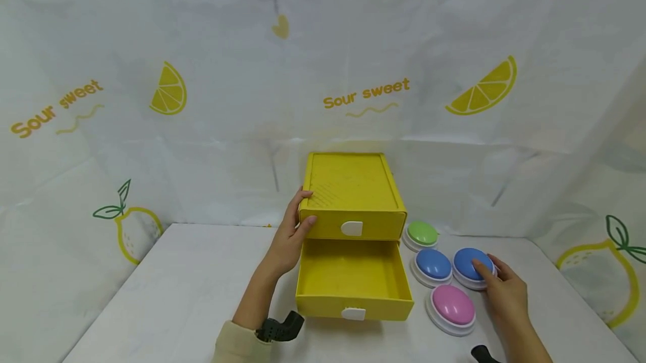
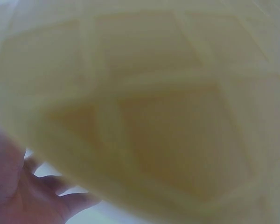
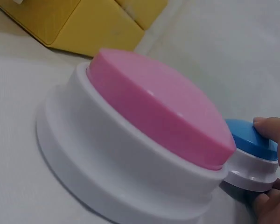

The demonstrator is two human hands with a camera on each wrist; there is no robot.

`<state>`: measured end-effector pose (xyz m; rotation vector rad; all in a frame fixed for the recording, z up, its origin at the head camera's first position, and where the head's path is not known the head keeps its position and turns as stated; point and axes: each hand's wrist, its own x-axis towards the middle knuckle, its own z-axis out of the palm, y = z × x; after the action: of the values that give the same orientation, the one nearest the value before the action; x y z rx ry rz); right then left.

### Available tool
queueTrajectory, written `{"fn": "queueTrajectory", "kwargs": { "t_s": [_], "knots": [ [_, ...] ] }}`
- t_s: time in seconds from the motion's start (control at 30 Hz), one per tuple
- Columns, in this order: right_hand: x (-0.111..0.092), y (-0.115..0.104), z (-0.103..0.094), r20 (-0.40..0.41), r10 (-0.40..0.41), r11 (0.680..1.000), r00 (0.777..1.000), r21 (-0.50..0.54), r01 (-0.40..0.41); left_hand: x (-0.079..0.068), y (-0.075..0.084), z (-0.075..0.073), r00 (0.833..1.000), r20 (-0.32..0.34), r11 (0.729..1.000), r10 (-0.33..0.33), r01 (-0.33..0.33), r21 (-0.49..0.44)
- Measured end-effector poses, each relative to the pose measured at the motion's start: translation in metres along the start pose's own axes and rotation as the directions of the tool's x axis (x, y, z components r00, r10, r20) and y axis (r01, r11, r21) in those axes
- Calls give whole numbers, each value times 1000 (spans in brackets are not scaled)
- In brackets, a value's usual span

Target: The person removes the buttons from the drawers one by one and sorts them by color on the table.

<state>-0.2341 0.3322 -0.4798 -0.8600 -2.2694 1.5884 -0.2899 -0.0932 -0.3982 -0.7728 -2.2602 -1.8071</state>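
A: Left hand on the near-left corner of the yellow cabinet. Thumb on the front face, fingers wrapped round the left side. Firm brace, nothing else held.

B: Drawers?

A: Top drawer flush. Bottom drawer pulled out toward the person, mouth up, nothing visible inside. Left wrist view is a yellow blur, no use.

B: Right hand?

A: Right hand on the right blue button. Fingertips curl over the near-right edge of its cap; in the wrist view a fingertip sits on the blue dome and others lie low by the white base. Reads as a light pinch round it; lifted or not, cannot tell.

B: Layout of the rest?

A: Four buttons clustered right of the cabinet on the table. Green button farthest, second blue button left of the gripped one, pink button nearest.

B: Key relation?

A: Open drawer lies left and slightly near of the gripped button, with the second blue and the pink between. Right hand is the nearer one; button is round, no long axis to mind.
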Motion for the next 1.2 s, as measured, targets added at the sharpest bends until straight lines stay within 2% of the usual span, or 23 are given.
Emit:
{"fn": "queueTrajectory", "kwargs": {
  "t_s": [0.13, 0.37, 0.5, 0.83, 1.2],
  "knots": [
    [-1, 1, -1, -37, -38, 994, 999, -100, 34, 0, -1, 0, 1000, 2, 1000, -1, 1, -1],
    [2, 10, 7, -133, -129, 982, 983, -155, 108, -1, -1, -1, 1000, 4, 1000, -11, 11, 5],
    [-1, 12, 11, -179, -153, 977, 972, -178, 121, -2, -1, -2, 1000, 5, 1000, -12, 12, 8],
    [-18, 13, 6, -175, -191, 964, 966, -218, 151, -2, 0, 0, 1000, 7, 1000, 0, 0, -7],
    [-6, 14, 11, -143, -211, 952, 967, -254, 170, -1, -2, 0, 1000, 7, 1000, -10, 10, 4]
  ]
}}
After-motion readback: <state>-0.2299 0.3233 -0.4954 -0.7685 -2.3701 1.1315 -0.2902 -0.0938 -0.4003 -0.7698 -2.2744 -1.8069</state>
